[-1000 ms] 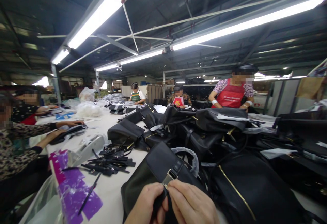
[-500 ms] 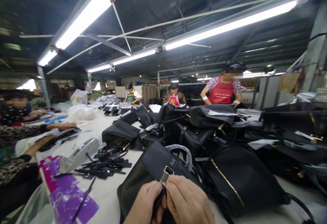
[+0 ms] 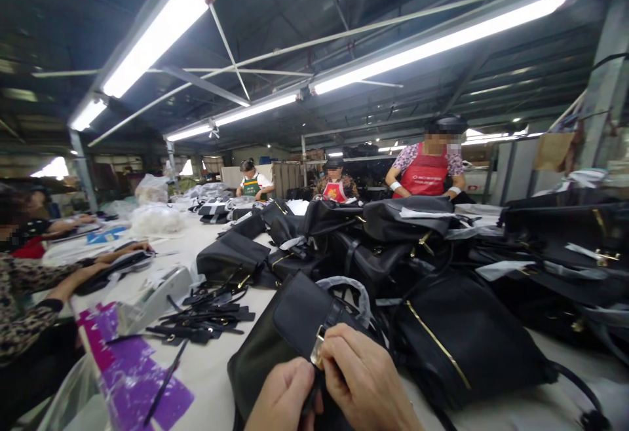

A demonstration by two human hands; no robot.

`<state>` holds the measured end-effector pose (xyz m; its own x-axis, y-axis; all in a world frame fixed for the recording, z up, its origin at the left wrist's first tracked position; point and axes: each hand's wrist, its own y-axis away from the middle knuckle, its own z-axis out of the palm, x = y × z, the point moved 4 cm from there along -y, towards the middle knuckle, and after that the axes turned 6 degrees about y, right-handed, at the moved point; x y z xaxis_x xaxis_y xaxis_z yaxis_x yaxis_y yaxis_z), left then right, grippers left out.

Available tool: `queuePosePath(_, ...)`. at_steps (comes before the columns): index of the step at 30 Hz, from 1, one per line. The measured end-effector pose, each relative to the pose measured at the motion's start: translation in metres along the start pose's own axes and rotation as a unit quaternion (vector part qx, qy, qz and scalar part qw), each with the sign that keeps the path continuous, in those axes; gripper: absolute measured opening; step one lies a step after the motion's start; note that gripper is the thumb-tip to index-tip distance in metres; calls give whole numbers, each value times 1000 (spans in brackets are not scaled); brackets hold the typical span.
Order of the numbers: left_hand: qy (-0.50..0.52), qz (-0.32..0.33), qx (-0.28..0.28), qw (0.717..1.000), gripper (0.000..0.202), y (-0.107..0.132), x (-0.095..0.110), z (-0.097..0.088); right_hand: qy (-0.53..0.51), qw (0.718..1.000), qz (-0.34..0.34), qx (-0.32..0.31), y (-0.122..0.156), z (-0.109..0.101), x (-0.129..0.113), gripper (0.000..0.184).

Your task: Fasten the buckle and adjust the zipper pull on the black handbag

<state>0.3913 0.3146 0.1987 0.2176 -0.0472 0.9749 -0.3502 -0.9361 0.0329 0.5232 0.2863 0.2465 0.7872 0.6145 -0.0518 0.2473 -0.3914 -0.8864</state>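
A black bag with a front flap lies right before me, its top handle wrapped in clear film. On the flap's strap sits a gold-toned buckle. My right hand pinches at the buckle, thumb and forefinger pressed together on its right side. Just below and to the left, my left hand is closed on the black bag's front under the buckle; its fingertips are partly hidden behind the thumb.
Black bags are heaped behind, and another with a gold zip lies at right. Loose black straps and a purple plastic sheet lie at left. A co-worker's arms reach in from the left; other people work across the table.
My right hand has shifted slightly up and right onto the buckle. My left hand has moved a little lower, leaving a small gap between the hands.
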Motion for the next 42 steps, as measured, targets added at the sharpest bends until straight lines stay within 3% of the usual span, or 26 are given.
queuePosePath(2, -125, 90, 94, 984, 40, 6, 6, -11, 8, 1000, -5, -7, 1, 3, -1, 25)
queuePosePath(5, -283, 247, 191, 907, 8, 14, 18, -19, 10, 1000, -13, -13, 4, 8, -2, 26)
queuePosePath(7, -324, 348, 197, 857, 29, 16, 25, -17, 17, 1000, -20, -6, 5, 10, -2, 27)
queuePosePath(9, -337, 399, 185, 832, 33, 13, 31, -12, 31, 999, -27, 9, 5, 11, -1, 28)
queuePosePath(15, -322, 389, 142, 851, 19, 0, 34, -3, 68, 996, -41, 28, 5, 14, 2, 31)
queuePosePath(19, -340, 396, 155, 839, 17, -3, 30, 0, 64, 997, -27, 12, 6, 13, 2, 31)
queuePosePath(22, -329, 408, 176, 833, 18, -5, 29, 1, 27, 1000, 9, 7, 6, 8, 11, 27)
queuePosePath(24, -312, 397, 181, 844, 18, -7, 28, 1, 60, 997, 36, 17, 8, 5, 21, 27)
queuePosePath(26, -303, 379, 176, 856, 18, -9, 25, 1, 125, 989, 78, 17, 14, 4, 35, 38)
queuePosePath(30, -298, 357, 169, 869, 19, -11, 16, 1, 144, 969, 191, -67, 33, 13, 62, 54)
queuePosePath(35, -235, 300, 178, 907, 19, -14, 3, -2, 98, 967, 197, -127, 45, 20, 67, 55)
queuePosePath(42, -127, 165, 239, 948, 15, -20, -11, -18, 59, 967, 229, -93, 43, 16, 75, 43)
